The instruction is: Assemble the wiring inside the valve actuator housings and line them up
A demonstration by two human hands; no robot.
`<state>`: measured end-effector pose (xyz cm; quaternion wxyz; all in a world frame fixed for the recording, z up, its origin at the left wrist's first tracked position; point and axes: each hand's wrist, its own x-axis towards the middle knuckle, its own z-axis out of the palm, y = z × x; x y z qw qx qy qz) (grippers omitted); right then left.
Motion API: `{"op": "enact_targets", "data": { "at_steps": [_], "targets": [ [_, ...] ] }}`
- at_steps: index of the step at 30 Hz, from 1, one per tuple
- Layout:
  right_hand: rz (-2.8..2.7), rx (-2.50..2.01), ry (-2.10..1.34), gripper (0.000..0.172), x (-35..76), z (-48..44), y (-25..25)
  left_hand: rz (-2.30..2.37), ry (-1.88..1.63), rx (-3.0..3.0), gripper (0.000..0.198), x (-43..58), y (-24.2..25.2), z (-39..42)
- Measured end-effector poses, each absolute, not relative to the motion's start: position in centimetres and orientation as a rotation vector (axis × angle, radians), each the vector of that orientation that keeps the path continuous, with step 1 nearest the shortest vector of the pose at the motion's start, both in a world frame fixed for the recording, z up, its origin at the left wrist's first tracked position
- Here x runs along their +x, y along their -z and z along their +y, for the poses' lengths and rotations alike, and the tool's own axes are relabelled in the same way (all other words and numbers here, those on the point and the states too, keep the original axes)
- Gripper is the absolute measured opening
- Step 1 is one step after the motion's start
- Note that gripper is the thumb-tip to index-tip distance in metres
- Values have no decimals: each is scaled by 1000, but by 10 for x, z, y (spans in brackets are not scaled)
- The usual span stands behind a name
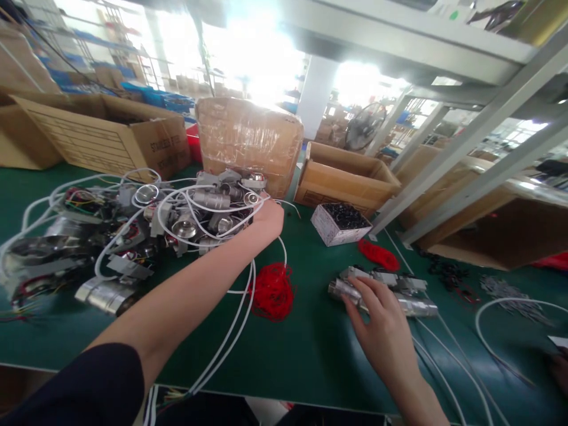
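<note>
My left hand [268, 219] reaches to the right end of a heap of metal assemblies [208, 198], which have shiny cylindrical bodies, grey brackets and long white cables. Its fingers are bent away from view, so what they touch or hold is hidden. My right hand [384, 313] lies over a short row of similar assemblies on the right. Its thumb and fingers close around the leftmost metal cylinder [341, 289]. Another metal cylinder [417, 306] shows to the right of that hand. Between the hands lies a tangle of red bands [272, 293].
Behind stand a wrapped carton [248, 133], an open carton [348, 177] and a small box of black parts [341, 223]. Metal frame posts [461, 148] rise at right. Red bands [378, 255] and grey small parts [510, 296] lie nearby. White cables [226, 337] hang over the front edge.
</note>
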<state>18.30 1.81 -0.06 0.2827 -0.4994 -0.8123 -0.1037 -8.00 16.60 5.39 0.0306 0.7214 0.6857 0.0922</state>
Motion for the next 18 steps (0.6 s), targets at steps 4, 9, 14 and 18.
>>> {"op": "enact_targets", "data": {
  "at_steps": [4,9,14,18],
  "targets": [
    [-2112,-1245,72,25,166,10,-3,2087,-231,2241,34,-77,-57,164],
    [-2200,-1146,-141,29,129,23,2,2072,-249,2192,35,-93,-47,150],
    [-2405,-1045,-194,40,82,40,-2,2095,-365,2077,34,-105,-38,144],
    [-2517,-1077,-189,41,67,42,-6,2090,-622,2074,40,-105,-42,129]
  ]
}}
